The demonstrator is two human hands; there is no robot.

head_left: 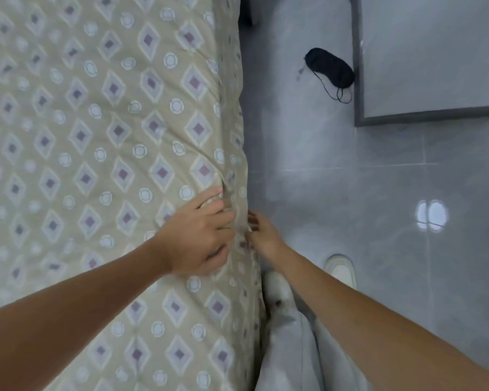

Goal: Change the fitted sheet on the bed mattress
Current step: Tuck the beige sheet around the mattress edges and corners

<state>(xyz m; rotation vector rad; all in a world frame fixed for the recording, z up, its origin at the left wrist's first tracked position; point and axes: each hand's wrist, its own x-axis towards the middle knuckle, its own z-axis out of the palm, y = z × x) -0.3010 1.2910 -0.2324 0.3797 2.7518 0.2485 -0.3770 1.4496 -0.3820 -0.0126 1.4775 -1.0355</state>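
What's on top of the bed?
A beige sheet with a diamond pattern covers it. The left hand rests on top at the edge; the right hand touches the side. The mattress underneath is hidden.

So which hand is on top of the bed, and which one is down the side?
The left hand lies on top of the patterned sheet, gripping a fold at the edge. The right hand is lower, at the side of the mattress, fingers touching the sheet there.

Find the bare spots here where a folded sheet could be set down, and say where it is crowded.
Free: the bed top left of both hands, and the floor tiles between the bed edge and the grey mat. Crowded: the bed edge where the left hand and right hand work, and beside the black eye mask.
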